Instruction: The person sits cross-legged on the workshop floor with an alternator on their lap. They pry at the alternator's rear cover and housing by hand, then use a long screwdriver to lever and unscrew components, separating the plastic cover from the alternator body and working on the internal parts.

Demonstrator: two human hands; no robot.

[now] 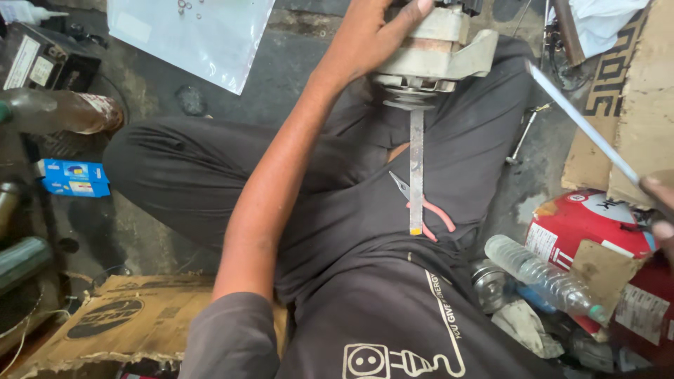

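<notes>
I sit cross-legged on the floor in dark trousers. My left hand [372, 35] grips a grey metal alternator-like housing [439, 52] held above my lap at the top centre. A long flat metal strip [416, 172] hangs straight down from its underside over my lap. Red-handled pliers [425, 207] lie on my trousers beside the strip's lower end. My right hand [660, 210] shows only at the right edge, fingers closed on a thin grey rod [583, 123] that slants up toward the housing without touching it.
A clear plastic bag [193, 35] lies at the top left, with a brown bottle [63, 112] and a blue box [74, 177] on the left. At my right sit a red tin [590, 224], a plastic bottle [540, 274] and cardboard [632, 98]. More cardboard [119, 316] lies lower left.
</notes>
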